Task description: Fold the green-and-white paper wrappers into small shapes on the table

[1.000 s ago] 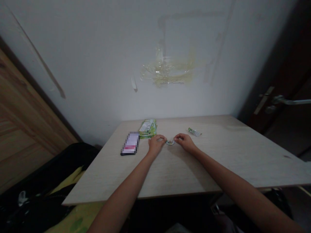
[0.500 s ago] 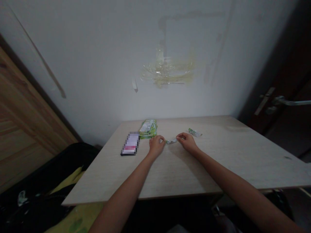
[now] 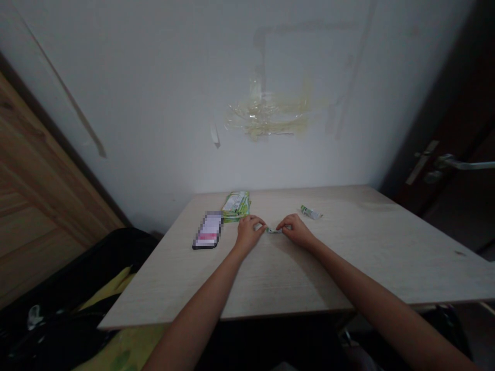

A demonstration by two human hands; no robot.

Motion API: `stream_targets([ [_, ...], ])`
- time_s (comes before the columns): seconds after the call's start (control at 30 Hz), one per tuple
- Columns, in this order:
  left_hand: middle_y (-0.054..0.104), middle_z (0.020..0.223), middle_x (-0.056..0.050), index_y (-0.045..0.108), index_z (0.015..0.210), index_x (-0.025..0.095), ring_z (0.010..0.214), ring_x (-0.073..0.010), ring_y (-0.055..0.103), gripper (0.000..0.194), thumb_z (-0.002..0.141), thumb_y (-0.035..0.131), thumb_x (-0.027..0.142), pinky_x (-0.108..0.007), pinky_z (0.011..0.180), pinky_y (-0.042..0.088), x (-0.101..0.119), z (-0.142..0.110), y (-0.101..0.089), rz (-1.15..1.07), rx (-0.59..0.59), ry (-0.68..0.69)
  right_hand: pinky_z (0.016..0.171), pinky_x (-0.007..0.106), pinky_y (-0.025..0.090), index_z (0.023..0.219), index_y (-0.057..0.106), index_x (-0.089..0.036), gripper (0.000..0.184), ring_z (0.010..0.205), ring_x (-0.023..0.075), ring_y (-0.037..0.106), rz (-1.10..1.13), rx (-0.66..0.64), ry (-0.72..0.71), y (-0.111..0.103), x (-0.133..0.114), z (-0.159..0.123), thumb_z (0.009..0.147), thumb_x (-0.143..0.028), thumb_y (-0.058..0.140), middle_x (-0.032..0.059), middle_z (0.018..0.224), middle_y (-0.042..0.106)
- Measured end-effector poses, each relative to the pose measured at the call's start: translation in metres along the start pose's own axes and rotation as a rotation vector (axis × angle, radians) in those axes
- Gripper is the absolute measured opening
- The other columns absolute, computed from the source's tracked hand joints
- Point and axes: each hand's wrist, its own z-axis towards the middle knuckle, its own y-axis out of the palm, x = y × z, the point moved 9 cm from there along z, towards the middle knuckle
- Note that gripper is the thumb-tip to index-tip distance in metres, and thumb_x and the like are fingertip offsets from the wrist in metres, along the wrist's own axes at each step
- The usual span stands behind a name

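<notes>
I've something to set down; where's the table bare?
The widest bare patch of table lies between the right arm, the loose wrapper and the right edge; another, between the arms. Crowded: by the left hand, with phone and packets.

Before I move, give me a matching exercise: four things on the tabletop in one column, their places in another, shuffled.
1. Phone
2. Pile of green packets
3. Small strip
4. Crumpled wrapper

A. Between the fingertips of the left hand and right hand
B. Farthest right of the four, beyond the right hand
C. Farthest left of the four
D. Just beyond the left hand, toward the wall

Pairs: 1-C, 2-D, 3-A, 4-B
</notes>
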Motion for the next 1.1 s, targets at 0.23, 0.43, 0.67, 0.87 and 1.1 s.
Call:
stream_targets([
  [0.23, 0.069, 0.107, -0.006, 0.079, 0.095, 0.026, 0.108, -0.0211, 0.06, 0.015, 0.088, 0.066, 0.022, -0.038, 0.102, 0.043, 0.007, -0.002, 0.002, -0.044, -0.031, 0.068, 0.096, 0.037, 0.044, 0.085, 0.08, -0.021, 0.023, 0.098, 0.0244, 0.064, -0.008, -0.006, 0.002, 0.0, 0.002, -0.001, 0.081, -0.021, 0.057, 0.0069, 0.09, 0.076],
  [0.43, 0.068, 0.114, -0.006, 0.078, 0.101, 0.028, 0.113, -0.0235, 0.058, 0.018, 0.085, 0.072, 0.032, -0.039, 0.103, 0.041, 0.009, -0.004, -0.002, 0.044, -0.073, 0.151, 0.1, 0.039, 0.041, 0.091, 0.08, -0.023, 0.022, 0.097, 0.0234, 0.066, -0.004, -0.088, -0.05, -0.006, 0.006, 0.0, 0.087, -0.026, 0.058, 0.0056, 0.095, 0.077],
  [0.67, 0.07, 0.103, -0.005, 0.077, 0.09, 0.025, 0.106, -0.0232, 0.06, 0.019, 0.08, 0.077, 0.04, -0.036, 0.095, 0.043, 0.006, -0.005, 0.001, 0.072, -0.072, 0.076, 0.097, 0.039, 0.042, 0.091, 0.082, -0.026, 0.023, 0.099, 0.0261, 0.064, -0.03, -0.067, -0.025, -0.008, 0.017, 0.001, 0.076, -0.043, 0.078, 0.0069, 0.094, 0.077],
  [0.87, 0.071, 0.101, -0.005, 0.075, 0.087, 0.023, 0.104, -0.0235, 0.06, 0.025, 0.082, 0.074, 0.048, -0.035, 0.091, 0.042, 0.008, -0.007, 0.002, 0.137, -0.05, 0.024, 0.094, 0.038, 0.044, 0.086, 0.082, -0.023, 0.028, 0.093, 0.0257, 0.065, -0.057, -0.033, 0.075, -0.001, 0.029, 0.004, 0.074, -0.048, 0.079, 0.0082, 0.089, 0.077],
  [1.1, 0.07, 0.1, -0.006, 0.073, 0.08, 0.021, 0.101, -0.0235, 0.06, 0.024, 0.081, 0.075, 0.045, -0.035, 0.089, 0.042, 0.008, -0.006, 0.003, 0.158, -0.034, -0.031, 0.093, 0.038, 0.042, 0.091, 0.081, -0.022, 0.031, 0.094, 0.0256, 0.064, -0.133, -0.035, 0.105, 0.003, 0.036, 0.005, 0.079, -0.05, 0.073, 0.0099, 0.093, 0.076],
])
